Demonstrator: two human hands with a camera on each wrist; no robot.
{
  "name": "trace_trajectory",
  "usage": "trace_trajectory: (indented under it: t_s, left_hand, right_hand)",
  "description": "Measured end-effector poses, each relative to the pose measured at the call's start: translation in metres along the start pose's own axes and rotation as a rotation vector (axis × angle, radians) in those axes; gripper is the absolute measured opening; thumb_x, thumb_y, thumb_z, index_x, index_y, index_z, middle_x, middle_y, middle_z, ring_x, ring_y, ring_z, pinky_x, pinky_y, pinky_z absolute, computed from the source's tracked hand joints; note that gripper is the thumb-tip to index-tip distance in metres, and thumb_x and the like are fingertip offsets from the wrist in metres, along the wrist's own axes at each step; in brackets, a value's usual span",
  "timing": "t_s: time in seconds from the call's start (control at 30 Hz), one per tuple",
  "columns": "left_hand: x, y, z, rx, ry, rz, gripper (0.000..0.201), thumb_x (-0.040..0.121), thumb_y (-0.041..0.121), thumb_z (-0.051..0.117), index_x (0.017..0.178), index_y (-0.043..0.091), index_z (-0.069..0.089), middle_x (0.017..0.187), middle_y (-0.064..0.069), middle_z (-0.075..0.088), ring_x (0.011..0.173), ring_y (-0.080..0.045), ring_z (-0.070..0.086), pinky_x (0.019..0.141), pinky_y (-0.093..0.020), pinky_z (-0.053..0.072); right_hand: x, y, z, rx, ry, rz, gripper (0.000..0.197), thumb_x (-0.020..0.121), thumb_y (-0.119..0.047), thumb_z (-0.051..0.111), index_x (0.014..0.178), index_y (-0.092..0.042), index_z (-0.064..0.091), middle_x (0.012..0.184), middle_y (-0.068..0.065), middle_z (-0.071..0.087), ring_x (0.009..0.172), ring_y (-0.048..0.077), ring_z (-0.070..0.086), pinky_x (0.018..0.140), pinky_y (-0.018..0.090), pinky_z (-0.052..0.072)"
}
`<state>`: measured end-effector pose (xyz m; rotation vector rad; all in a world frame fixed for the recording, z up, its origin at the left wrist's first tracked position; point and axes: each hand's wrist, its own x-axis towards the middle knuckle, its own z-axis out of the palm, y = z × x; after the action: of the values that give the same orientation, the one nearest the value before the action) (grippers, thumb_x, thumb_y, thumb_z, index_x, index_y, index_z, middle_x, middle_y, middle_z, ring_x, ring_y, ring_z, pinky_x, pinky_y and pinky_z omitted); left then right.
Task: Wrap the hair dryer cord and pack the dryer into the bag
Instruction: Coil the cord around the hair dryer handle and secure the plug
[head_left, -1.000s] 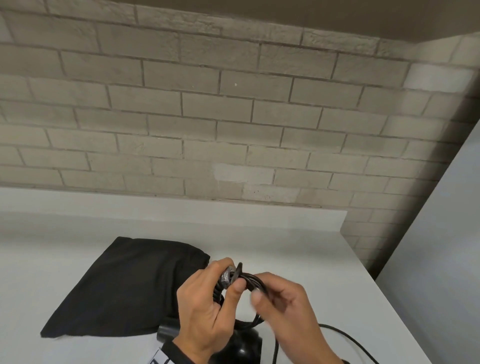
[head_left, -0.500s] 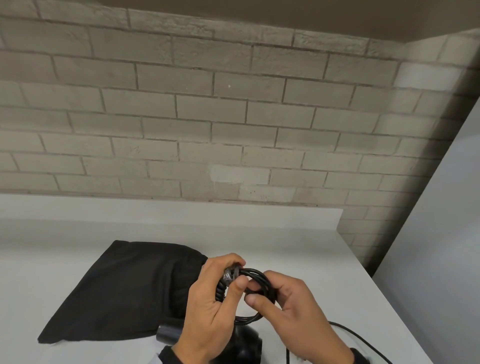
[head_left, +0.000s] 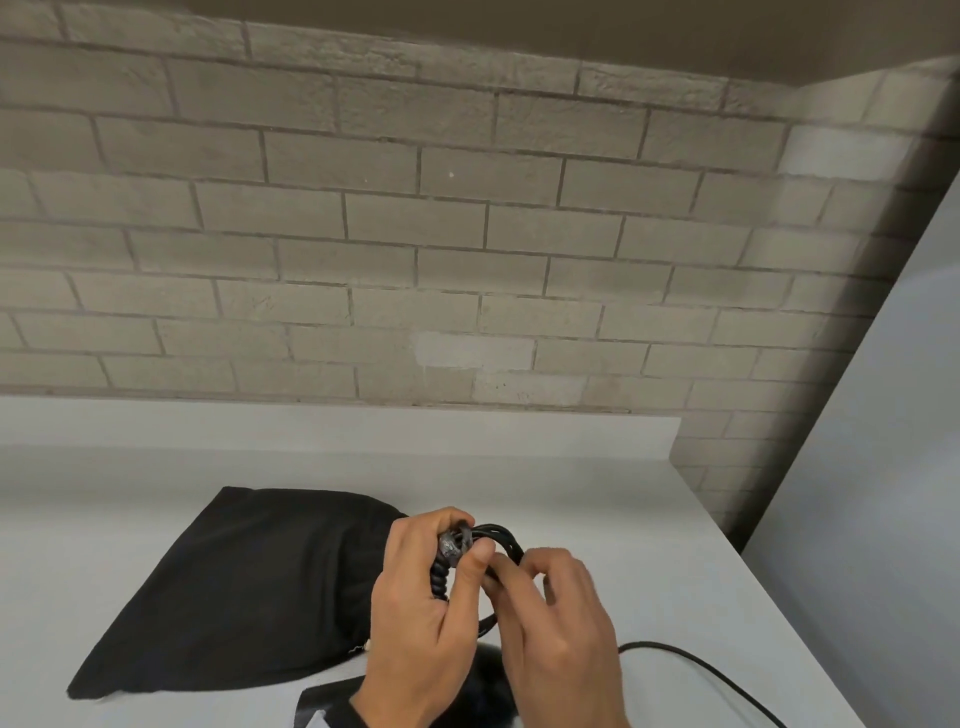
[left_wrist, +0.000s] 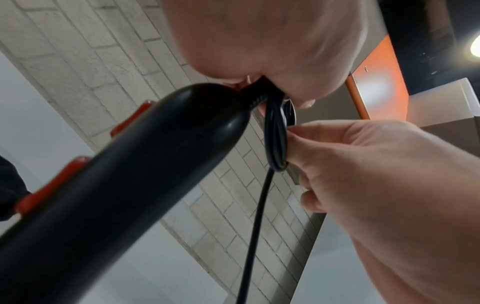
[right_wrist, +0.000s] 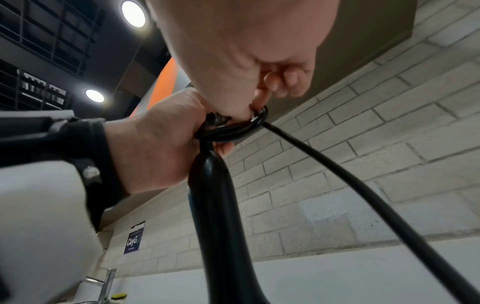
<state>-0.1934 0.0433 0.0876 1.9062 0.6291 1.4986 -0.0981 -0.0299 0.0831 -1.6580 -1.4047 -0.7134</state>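
Observation:
A black hair dryer (left_wrist: 124, 174) with red buttons hangs handle-up under my hands; the head view shows only its dark body (head_left: 485, 686). My left hand (head_left: 426, 613) grips the top of the handle, its thumb pressing small loops of black cord (head_left: 498, 538) there. My right hand (head_left: 550, 623) pinches those cord loops (left_wrist: 276, 144) from the right. The rest of the cord (right_wrist: 363, 195) trails down from the loops and runs off along the table (head_left: 696, 670). The black cloth bag (head_left: 239, 587) lies flat on the white table, left of my hands.
The white table (head_left: 597, 493) ends at a low white ledge and a brick wall (head_left: 467, 234) behind. Its right edge runs diagonally close to my right hand, beside a pale panel (head_left: 883, 467).
The loose cord on the table has drawn in toward my hands. My right hand has shifted closer against the left, working at the coil. The bag has not moved.

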Motion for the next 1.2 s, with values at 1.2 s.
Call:
trace_trajectory:
  t_s: [1.2]
  left_hand:
    - [0.02,-0.024,-0.01,0.044,-0.008,0.181,0.021,0.093,0.042,0.056,0.106,0.025,0.057,0.088,0.013,0.061,0.079,-0.005,0.062,0.072,-0.008,0.047]
  right_hand:
    - [0.02,0.013,-0.037,1.441,-0.526,0.795,0.049,0.058,-0.029,0.092,0.1,-0.009,0.074,0.079,0.004,0.065,0.073,0.014,0.06,0.064,0.025,0.048]
